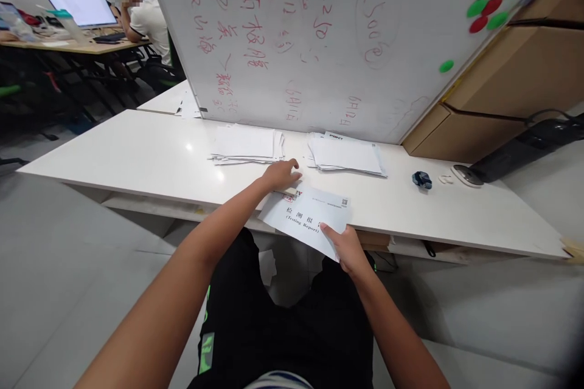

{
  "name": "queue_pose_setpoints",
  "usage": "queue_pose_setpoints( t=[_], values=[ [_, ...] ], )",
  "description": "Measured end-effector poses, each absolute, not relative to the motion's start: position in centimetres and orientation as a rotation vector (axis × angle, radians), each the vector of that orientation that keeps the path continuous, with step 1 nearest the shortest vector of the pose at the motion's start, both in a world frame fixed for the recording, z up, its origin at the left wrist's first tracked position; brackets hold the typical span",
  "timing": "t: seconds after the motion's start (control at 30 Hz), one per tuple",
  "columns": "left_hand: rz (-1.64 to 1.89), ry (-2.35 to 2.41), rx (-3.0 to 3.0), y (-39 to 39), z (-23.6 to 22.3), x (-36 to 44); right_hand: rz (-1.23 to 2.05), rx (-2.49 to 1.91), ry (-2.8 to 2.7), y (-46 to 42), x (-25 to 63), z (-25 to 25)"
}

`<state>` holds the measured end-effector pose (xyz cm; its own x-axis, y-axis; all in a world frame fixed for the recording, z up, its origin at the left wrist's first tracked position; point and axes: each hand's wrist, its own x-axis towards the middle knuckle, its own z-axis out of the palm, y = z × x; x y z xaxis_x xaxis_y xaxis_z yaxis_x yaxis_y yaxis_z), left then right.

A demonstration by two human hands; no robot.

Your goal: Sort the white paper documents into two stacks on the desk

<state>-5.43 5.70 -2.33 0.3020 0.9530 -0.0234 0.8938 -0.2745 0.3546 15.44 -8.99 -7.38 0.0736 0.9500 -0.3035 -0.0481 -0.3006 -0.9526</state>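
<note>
A printed testing report point(303, 216) with a pale blue-white cover tilts over the front edge of the white table. My right hand point(349, 248) pinches its lower right corner, thumb on top. My left hand point(281, 175) is above the report's upper left corner, its fingers apart and pointing right. Just below that hand, a small beige bar-shaped object point(286, 192) lies across the report's top edge; its kind is not clear. Behind my hands are two paper stacks, a left stack point(249, 143) and a right stack point(347, 155).
A whiteboard point(337, 42) with red writing and magnets stands behind the stacks. Cardboard boxes point(511, 79) are piled at the right. A dark blue object point(422, 180), white earbuds point(446, 179) and a black bottle point(524, 146) lie on the table's right side. Someone sits at a far desk.
</note>
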Motion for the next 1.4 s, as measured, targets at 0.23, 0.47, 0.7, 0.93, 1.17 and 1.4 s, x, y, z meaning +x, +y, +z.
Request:
queue_pose_setpoints(
  t=[0.23,0.47,0.7,0.93,1.17,1.4],
  values=[
    [0.591,1.583,2.077,5.2,-1.6,-6.5,1.314,-1.621,-0.982,-10.6,21.7,-6.4],
    [0.565,1.596,2.062,5.0,-1.5,-6.1,1.405,-1.504,-0.912,-12.0,25.7,-6.9],
    [0.523,1.627,2.063,4.9,-1.3,-6.0,1.413,-1.458,-0.892,-11.8,25.5,-8.3],
    [0.452,1.69,2.103,5.3,-2.0,-5.9,1.397,-1.504,-0.864,-11.9,24.9,-8.6],
    [0.48,1.68,2.093,5.4,-2.1,-5.9,1.215,-1.424,-0.875,-10.3,23.3,-7.2],
    [0.739,1.654,2.17,5.7,-2.7,-6.2,0.816,-1.456,-1.057,-4.1,20.6,-4.3]
  ],
)
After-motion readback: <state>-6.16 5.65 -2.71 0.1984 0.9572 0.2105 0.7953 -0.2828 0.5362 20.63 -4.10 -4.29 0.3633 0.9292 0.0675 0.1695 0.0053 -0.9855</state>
